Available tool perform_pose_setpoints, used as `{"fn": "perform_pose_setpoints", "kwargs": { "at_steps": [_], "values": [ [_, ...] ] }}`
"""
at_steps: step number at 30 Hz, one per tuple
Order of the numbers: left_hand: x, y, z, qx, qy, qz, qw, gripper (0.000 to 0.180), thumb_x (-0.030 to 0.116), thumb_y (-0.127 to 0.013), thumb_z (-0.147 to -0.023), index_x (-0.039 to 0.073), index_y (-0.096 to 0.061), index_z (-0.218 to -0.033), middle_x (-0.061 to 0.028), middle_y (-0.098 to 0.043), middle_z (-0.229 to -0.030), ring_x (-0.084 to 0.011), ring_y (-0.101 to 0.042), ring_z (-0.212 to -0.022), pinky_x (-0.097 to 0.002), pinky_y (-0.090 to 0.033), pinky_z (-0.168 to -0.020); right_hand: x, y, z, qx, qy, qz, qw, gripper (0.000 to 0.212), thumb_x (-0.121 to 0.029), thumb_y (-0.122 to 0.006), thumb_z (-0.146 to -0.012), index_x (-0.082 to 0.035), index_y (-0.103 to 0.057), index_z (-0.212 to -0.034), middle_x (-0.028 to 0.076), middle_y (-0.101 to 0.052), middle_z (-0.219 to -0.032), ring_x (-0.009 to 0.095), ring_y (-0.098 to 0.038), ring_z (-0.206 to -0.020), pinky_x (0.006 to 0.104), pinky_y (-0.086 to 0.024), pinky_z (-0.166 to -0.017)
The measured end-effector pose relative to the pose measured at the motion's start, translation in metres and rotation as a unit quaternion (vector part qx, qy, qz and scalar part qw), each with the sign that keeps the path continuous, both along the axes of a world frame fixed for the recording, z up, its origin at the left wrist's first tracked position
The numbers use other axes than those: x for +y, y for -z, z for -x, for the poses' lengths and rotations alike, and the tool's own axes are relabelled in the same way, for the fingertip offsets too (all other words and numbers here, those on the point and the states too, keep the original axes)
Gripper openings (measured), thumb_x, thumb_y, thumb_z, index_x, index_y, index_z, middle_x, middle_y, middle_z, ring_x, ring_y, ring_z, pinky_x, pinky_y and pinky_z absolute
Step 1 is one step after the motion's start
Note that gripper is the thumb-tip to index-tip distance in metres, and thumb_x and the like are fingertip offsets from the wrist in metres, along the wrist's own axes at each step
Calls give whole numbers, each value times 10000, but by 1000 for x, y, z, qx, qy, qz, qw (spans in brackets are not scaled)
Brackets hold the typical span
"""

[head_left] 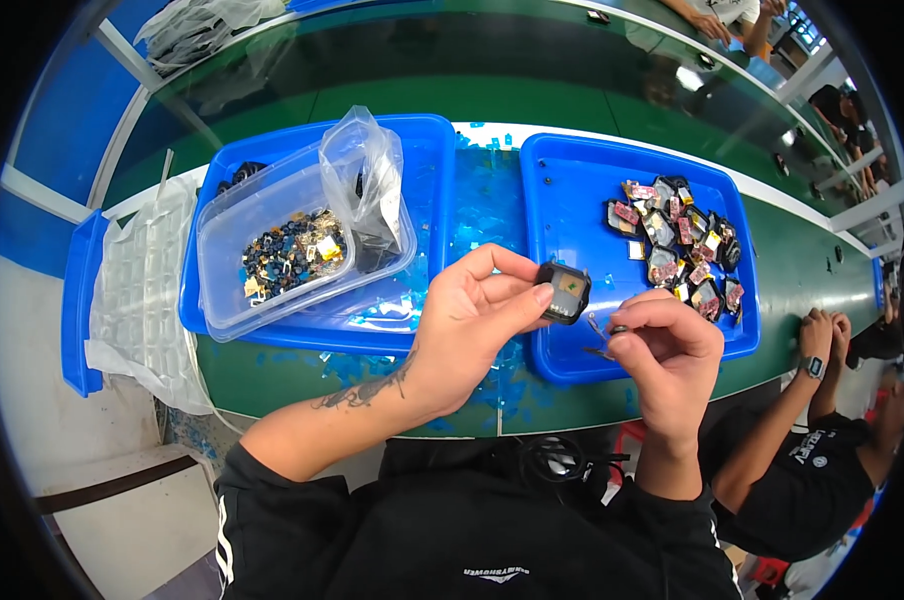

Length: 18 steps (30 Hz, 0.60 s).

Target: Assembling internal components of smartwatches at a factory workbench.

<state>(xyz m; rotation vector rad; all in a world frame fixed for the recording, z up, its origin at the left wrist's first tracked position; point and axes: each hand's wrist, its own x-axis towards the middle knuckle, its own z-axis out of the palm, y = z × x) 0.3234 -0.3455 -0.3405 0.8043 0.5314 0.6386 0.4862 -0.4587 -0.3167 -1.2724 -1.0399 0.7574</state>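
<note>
sitting between the left fingers (pixel 509 262) is a black casing (pixel 569 296).

the left forearm (pixel 337 420), tattooed toward the wrist (pixel 427 385), slants up to the right; the left hand (pixel 477 310) pinches with thumb (pixel 528 303) and forefinger (pixel 502 261), its other fingers curled. the right forearm (pixel 669 470) rises nearly upright, and the right hand (pixel 670 348) pinches likewise, fingers bent. the hands face each other, near but apart.

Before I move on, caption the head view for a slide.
Left hand holds a small black case while the right hand grips what looks like tweezers, near a blue tray of parts.
</note>
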Motion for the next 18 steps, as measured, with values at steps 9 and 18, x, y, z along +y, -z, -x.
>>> {"fn": "perform_pose_setpoints", "kwargs": {
  "at_steps": [9,18],
  "values": [
    [-3,5,-1,-4,-57,-78,995,365,-6,-606,-903,-36,-513,-1255,-99,-651,-1036,-129,-648,-920,-257,-532,-810,2,-11,13,-129,-54,7,990,156,78,-712,-767,22,-719,-913,121,-662,-876,160,-650,-761,250,-535,-673],
    [-10,1,1,-21,-5,-65,998,273,-14,-600,-915,-61,-522,-1172,-129,-642,-1111,-137,-638,-991,-232,-519,-834,19,-3,28,-219,83,-12,972,139,59,-728,-764,-9,-700,-882,48,-645,-742,68,-496,-527,216,-370,-473]
  ]
}}
